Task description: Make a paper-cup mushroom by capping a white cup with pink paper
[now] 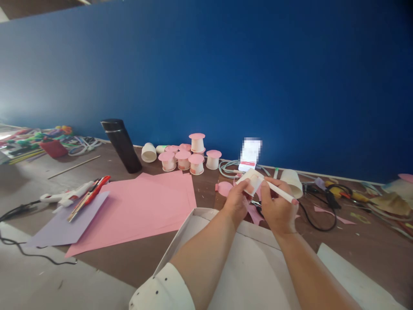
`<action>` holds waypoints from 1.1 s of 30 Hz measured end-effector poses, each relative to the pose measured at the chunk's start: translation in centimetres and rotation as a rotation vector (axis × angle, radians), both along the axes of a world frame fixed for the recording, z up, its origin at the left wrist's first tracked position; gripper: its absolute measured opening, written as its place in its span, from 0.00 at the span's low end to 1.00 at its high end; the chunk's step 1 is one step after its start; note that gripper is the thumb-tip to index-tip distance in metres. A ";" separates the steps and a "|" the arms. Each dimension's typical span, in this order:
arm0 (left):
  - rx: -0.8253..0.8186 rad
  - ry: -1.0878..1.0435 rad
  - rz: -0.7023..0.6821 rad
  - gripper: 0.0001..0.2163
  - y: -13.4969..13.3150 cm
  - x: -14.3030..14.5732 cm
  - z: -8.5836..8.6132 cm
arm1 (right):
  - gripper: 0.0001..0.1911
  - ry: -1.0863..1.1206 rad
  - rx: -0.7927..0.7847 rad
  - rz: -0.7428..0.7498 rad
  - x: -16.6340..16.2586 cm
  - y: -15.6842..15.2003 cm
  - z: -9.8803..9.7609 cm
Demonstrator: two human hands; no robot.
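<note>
marking the white cup seems the step in hand: the left hand clasps it, while the right hand pinches the pen just beside that grip. the next move likely calls for a steady cup. the pen's long axis slants, one end cupward, its pink end rightward past the pinch; tip contact i cannot tell.

At four o'clock the cup looks like matt white paper, the pen smooth plastic. The sheets at eight are matt pink paper. At nine, the flask is smooth with a slight gloss (metal or plastic, hard to say). The sleeve at seven is cloth; the wall at twelve, smooth, with a faint sheen.
</note>
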State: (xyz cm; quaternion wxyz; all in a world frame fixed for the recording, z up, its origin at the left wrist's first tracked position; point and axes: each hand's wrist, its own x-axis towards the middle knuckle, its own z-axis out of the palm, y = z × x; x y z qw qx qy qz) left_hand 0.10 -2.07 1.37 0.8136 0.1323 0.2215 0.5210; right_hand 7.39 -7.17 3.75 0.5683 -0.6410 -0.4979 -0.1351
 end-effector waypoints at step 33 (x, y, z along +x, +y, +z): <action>-0.030 -0.004 -0.001 0.11 0.1 -0.2 0.1 | 0.11 -0.043 -0.010 0.006 -0.2 0.0 -0.2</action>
